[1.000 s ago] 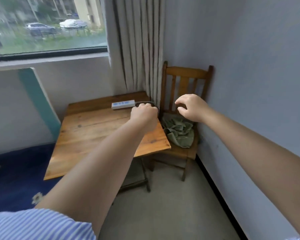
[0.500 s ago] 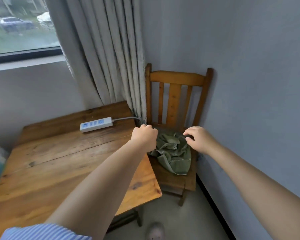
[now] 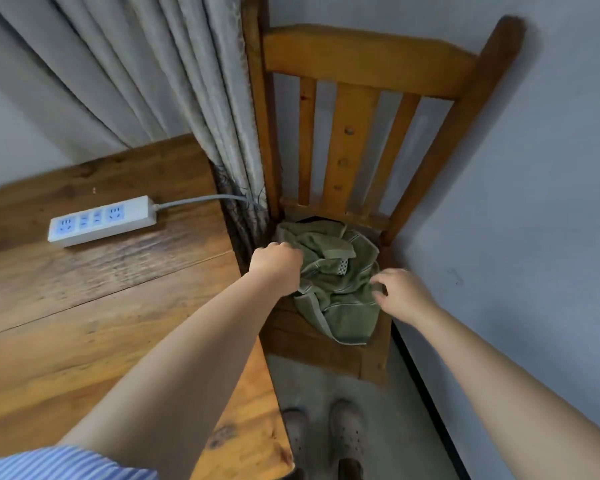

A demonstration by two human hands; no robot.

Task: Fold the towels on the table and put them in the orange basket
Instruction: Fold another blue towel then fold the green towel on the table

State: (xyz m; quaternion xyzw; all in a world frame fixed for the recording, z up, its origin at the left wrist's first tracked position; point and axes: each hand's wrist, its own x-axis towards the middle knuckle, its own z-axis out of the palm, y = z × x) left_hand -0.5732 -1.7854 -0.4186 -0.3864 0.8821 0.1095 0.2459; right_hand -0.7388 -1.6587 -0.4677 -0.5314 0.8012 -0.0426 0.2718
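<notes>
The task looks like it is just at the start. The green towel is not folded yet; it lies in a crumpled heap on the seat of the wooden chair, toward the back & the wall side of the seat, w/ one end hanging near the front edge. No orange basket shows in this view, so I can't tell where it is. Left to do, I think: lift the towel, bring it to the bench, fold it flat, then drop it in the basket. The left hand is at the towel's left edge, just past the right edge of the bench. Its fingers are curled under & hidden behind the back of the hand, so I can't tell if they pinch the cloth or only touch it. The right hand is at the towel's right side, fingers a bit spread & bent, tips touching or just above the cloth; no real grip shows yet. So the towel sits between the 2 hands. On the bench is a white power strip near the back edge, its cord going behind the curtain. The person's shoes show on the floor in front of the chair.
</notes>
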